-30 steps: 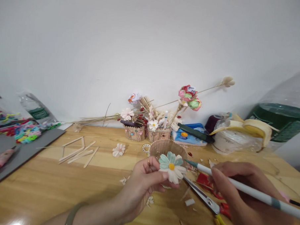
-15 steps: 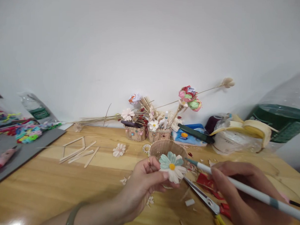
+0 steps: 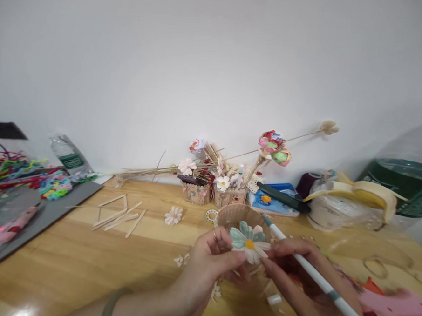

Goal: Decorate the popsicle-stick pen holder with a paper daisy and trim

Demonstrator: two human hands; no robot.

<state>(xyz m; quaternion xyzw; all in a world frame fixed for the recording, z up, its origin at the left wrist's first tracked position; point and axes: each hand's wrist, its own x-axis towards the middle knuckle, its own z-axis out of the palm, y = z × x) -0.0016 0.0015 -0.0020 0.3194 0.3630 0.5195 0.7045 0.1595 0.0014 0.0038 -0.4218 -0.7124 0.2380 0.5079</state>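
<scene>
While the left hand (image 3: 206, 265) has the flower (image 3: 249, 244) pinched between thumb and fingers at its left edge, the right hand (image 3: 307, 278) has come in from the other side with a white marker (image 3: 314, 274) tucked among its fingers. Right thumb and index fingertips are close together at the flower's right edge, pretty much on the petals, and the other fingers are curled in, partly hidden. The marker's teal tip points up and to the far left, away from the petals. So the flower's up between the two hands, in front of the round basket (image 3: 225, 217), yellow center facing the camera, upper petals mostly teal and the lower ones white. Over on the left of the wooden table (image 3: 87, 264) there are some flat sticks (image 3: 112, 217), with a loose pale flower head (image 3: 174, 215) between them and the basket. Far side by the wall has two little decorated pots (image 3: 196, 194) stuffed with stems and blooms, then a blue pack (image 3: 272, 205) with something long and dark green on it, and a banana peel (image 3: 370, 193) on the right. Fuzzy colorful stuff (image 3: 56, 184) sits far left, near a small bottle (image 3: 69, 154).
</scene>
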